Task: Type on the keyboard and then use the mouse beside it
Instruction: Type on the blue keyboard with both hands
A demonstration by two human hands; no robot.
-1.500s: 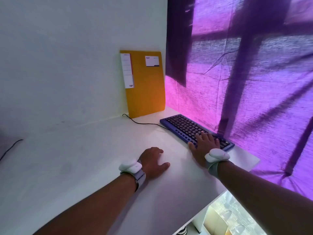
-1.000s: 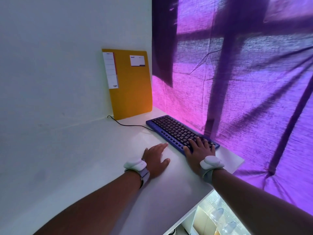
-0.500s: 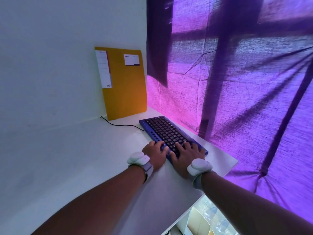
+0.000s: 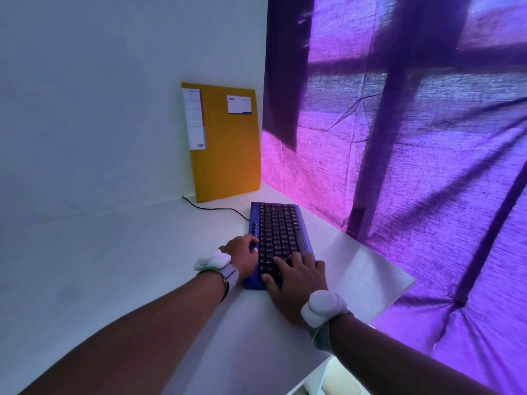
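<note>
A blue keyboard [image 4: 281, 223] with black keys lies on the white desk [image 4: 137, 252], its long side running away from me. My left hand [image 4: 242, 255] is at its left edge, fingers curled over the blue strip, gripping it. My right hand [image 4: 296, 276] lies across the near end of the keys with fingers spread and the thumb at the near edge. Both wrists wear white bands. No mouse is visible anywhere in the view.
A yellow folder [image 4: 228, 155] leans on the white wall at the back corner. The keyboard's black cable [image 4: 216, 208] runs to it. A purple curtain [image 4: 399, 166] hangs along the desk's right edge [image 4: 399, 283], close to the keyboard.
My left hand moved from the bare desk onto the keyboard's left edge. The keyboard has swung from lying along the curtain side to pointing straight away from me. My view shifted too.
</note>
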